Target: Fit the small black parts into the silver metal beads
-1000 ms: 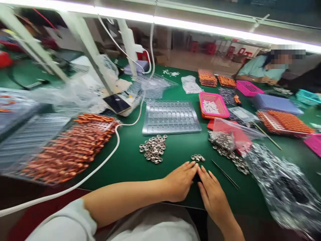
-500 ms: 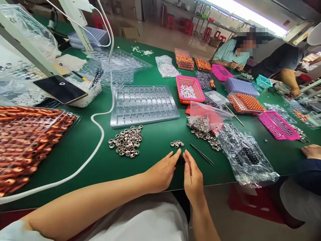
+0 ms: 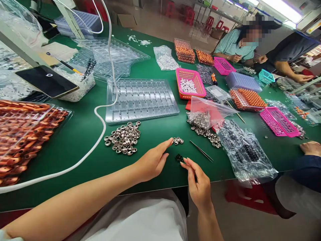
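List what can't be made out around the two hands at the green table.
- Small black part, head view: too small to identify; right hand fingertips reach its edge, contact unclear.
- Little cluster of metal rings: count too small to tell; left hand fingertip beside it.
- Black parts in the clear bag: blurred by plastic glare.

Three pink baskets, one tweezers
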`<action>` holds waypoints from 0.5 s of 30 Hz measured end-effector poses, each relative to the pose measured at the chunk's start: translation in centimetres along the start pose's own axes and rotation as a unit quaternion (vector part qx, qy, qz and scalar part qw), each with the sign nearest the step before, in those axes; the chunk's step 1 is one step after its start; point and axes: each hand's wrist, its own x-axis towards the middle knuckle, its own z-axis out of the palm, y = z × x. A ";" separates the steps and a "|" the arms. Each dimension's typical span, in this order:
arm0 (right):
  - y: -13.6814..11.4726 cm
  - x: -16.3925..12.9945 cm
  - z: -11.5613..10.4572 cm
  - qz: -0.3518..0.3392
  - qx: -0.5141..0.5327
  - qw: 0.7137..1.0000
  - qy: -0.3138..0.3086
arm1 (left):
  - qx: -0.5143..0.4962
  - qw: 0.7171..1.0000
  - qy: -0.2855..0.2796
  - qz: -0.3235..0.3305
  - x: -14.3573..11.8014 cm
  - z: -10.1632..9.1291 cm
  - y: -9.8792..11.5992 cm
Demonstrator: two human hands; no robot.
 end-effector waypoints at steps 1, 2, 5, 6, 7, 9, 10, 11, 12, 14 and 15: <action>0.0 -0.1 0.1 -0.004 0.001 1.000 -0.004 | 0.002 1.000 0.012 -0.006 0.1 -0.3 0.0; 0.1 -0.2 0.1 -0.008 0.001 1.000 -0.007 | 0.005 1.000 0.022 -0.012 0.2 -0.5 0.0; 0.2 0.0 0.4 -0.012 -0.006 1.000 -0.003 | 0.014 0.999 0.037 -0.030 0.4 -0.9 0.1; 0.2 0.1 0.4 -0.010 -0.007 1.000 0.002 | 0.016 0.999 0.039 -0.035 0.4 -0.9 0.2; 0.2 0.2 0.5 -0.007 -0.008 1.000 0.009 | 0.016 0.998 0.039 -0.040 0.4 -0.9 0.2; 0.2 0.3 0.5 0.000 -0.006 1.000 0.026 | 0.013 0.998 0.039 -0.046 0.4 -1.0 0.3; 0.1 0.3 0.6 0.006 -0.004 0.999 0.036 | 0.011 0.998 0.038 -0.048 0.4 -1.0 0.3; 0.1 0.3 0.6 0.013 -0.004 0.999 0.048 | 0.008 0.998 0.038 -0.050 0.4 -1.0 0.3; 0.2 0.3 0.7 0.020 -0.005 0.998 0.061 | 0.006 0.998 0.038 -0.052 0.4 -0.9 0.2; 0.2 0.3 0.8 0.032 -0.008 0.996 0.087 | 0.002 0.998 0.041 -0.055 0.4 -0.9 0.1; 0.3 0.3 0.9 0.036 -0.011 0.994 0.098 | 0.000 0.997 0.043 -0.057 0.4 -0.9 0.1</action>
